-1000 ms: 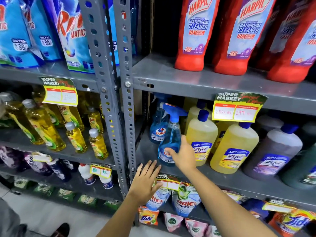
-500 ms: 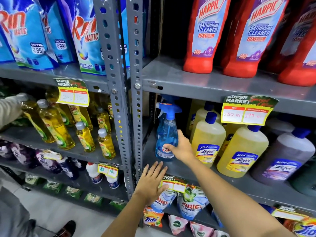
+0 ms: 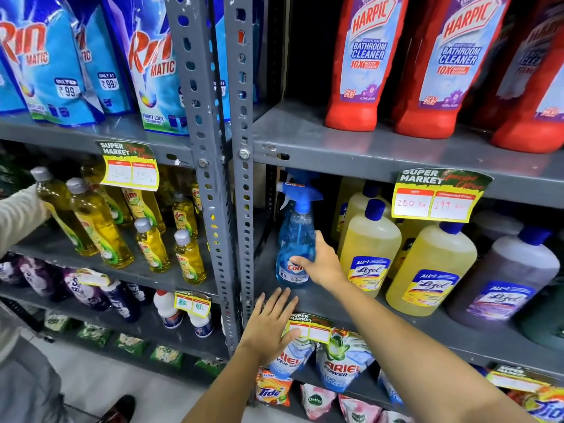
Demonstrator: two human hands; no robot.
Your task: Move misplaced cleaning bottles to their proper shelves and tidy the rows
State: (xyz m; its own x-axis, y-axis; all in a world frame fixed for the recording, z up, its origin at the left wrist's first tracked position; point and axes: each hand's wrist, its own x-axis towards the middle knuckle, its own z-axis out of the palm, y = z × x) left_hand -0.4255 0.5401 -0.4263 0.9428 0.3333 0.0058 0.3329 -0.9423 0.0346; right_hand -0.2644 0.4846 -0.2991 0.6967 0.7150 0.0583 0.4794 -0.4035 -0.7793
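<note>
Right hand [image 3: 320, 265] wrapped around the lower body of a blue spray bottle [image 3: 295, 239], fingers closed over its label, thumb up along the bottle's right side. Bottle upright at the left end of the middle grey shelf [image 3: 345, 303], base on the shelf board, blue trigger head close under the shelf above. Just beside it to the right, a yellow Lizol bottle [image 3: 369, 248] with a blue cap; further right, a second yellow Lizol bottle [image 3: 430, 270] and a grey-purple Lizol bottle [image 3: 503, 279], all upright in a row. Left hand [image 3: 270, 326] flat and open, fingers spread, against the front edge of the same shelf below the spray bottle, partly over a yellow price tag [image 3: 311, 329]; nothing held. Larger price tag [image 3: 438, 198] hanging from the edge of the shelf above, marked 250 and 199. Red Harpic bathroom cleaner bottles [image 3: 363, 65] standing on the upper shelf. Perforated grey uprights [image 3: 213, 178] dividing the two racks. In the left rack, blue Rin Matic pouches [image 3: 42, 62] on top and yellow dish-liquid bottles [image 3: 100, 227] below; at far left, another person's sleeved hand [image 3: 21, 215] at the outermost of these bottles, grip not discernible. Ariel pouches [image 3: 345, 364] on the shelf beneath the left hand.
</note>
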